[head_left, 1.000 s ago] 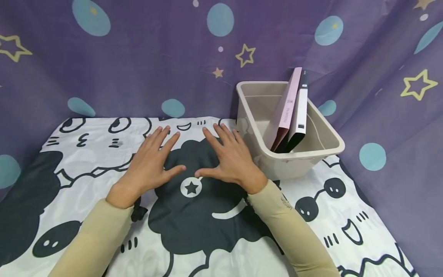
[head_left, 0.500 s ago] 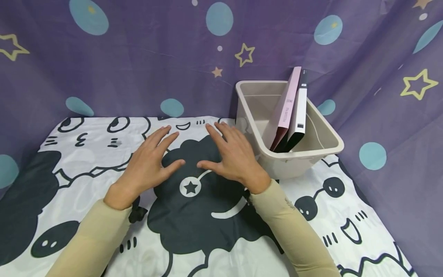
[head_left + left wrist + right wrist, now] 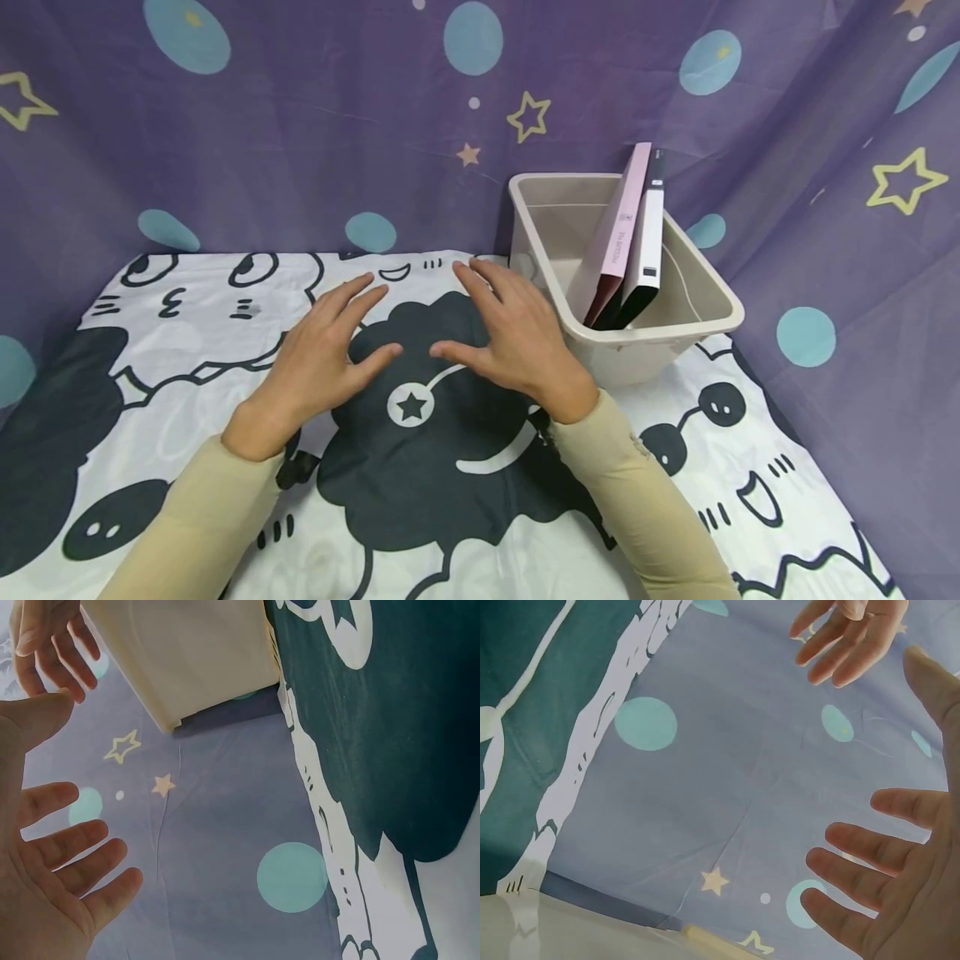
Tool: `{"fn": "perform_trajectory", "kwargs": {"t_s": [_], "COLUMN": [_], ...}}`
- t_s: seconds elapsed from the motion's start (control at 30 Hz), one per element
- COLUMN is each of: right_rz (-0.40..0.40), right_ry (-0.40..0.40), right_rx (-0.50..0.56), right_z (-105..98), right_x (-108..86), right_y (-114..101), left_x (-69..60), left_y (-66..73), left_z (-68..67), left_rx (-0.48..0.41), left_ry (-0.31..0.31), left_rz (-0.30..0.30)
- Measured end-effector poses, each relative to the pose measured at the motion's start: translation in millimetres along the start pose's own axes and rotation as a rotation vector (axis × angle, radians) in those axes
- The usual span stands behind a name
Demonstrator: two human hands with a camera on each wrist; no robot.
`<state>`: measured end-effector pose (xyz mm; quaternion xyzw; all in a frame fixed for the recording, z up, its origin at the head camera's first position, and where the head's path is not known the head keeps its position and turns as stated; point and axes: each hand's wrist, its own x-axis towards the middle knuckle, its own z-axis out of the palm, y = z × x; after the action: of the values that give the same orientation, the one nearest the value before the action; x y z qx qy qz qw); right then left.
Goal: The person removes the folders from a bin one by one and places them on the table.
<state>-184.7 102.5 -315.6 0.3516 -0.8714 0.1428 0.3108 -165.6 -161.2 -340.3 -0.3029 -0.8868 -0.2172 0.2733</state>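
The bin [image 3: 630,358] stood on the sheet [image 3: 420,517], its longer axis seeming to run away from the person. Inside the bin were the pink book [image 3: 624,217] and the white book [image 3: 649,246], side by side, spines up. Each spine sloped from low at the bin's near end to high at its far end, with the upper ends standing above the bin's rim. The pink book was on the bin's left hand, the white one to the right of it.

The right hand [image 3: 525,337] was much the nearer, just beside the bin's left wall; whether its edge touched that wall could not be told. From there, the books lay to its right, across the bin's rim. The left hand [image 3: 309,358] was farther out, well apart from the bin on the same side.

Both hands were spread wide, thumbs pointing at each other across a gap, fingers reaching forward and slightly bent. Neither gripped anything, and the wrist views showed bare palms.

Sleeves [image 3: 637,492] covered the forearms. Behind the bin hung the curtain [image 3: 337,150], patterned with stars and blue ovals.
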Motion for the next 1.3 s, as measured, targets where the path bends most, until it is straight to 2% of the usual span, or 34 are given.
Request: {"fn": "perform_trajectory", "kwargs": {"t_s": [0.27, 0.57, 0.73, 1.1, 1.3], "right_rz": [0.002, 0.025, 0.036, 0.034, 0.006], "right_ry": [0.032, 0.037, 0.048, 0.108, 0.155], "right_rx": [0.016, 0.02, 0.032, 0.045, 0.029], "right_z": [-7.6, -19.6, -27.1, -42.0, -50.6], "right_x": [1.3, 2.3, 3.2, 1.8, -1.1], "right_y": [-0.5, -0.7, -1.7, -0.6, 1.3], "left_x": [1.0, 2.3, 4.5, 12.6, 17.2], "left_y": [4.0, 10.2, 13.7, 22.7, 28.2], "left_z": [-1.8, 0.4, -2.5, -4.8, -3.7], "left_rx": [-0.027, -0.088, -0.098, -0.165, -0.193], "left_ry": [0.01, 0.013, 0.023, 0.046, 0.031], "left_rz": [0.009, -0.017, -0.009, 0.015, 0.024]}}
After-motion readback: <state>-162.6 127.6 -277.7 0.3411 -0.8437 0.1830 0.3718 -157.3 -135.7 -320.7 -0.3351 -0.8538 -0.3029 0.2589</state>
